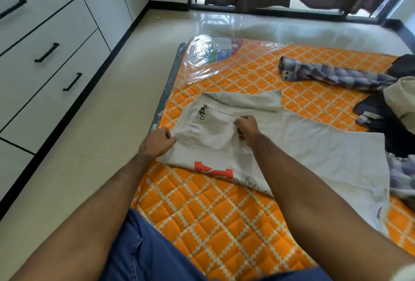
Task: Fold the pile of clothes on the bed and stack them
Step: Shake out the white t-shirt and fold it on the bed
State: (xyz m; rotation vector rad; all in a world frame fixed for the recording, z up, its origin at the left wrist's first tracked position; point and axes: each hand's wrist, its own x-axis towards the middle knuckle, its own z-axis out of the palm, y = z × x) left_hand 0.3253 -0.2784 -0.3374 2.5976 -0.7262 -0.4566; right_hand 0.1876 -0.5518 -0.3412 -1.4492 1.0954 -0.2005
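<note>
**Both hands pinching the grey T-shirt on the bed**

A clear plastic bag (208, 56) holding a folded printed item lies at the far corner of the bed (202, 209). The grey T-shirt (314, 157) lies spread across the orange quilt, partly folded; the left hand (160, 140) pinches its left edge, the right hand (247, 127) grips a fold near the middle. A plaid shirt (332, 74) and the pile of clothes (390, 110) crowd the right side. The mattress edge runs just beside the left hand, tiled floor (89, 146) and drawers (45, 45) beyond.
</note>
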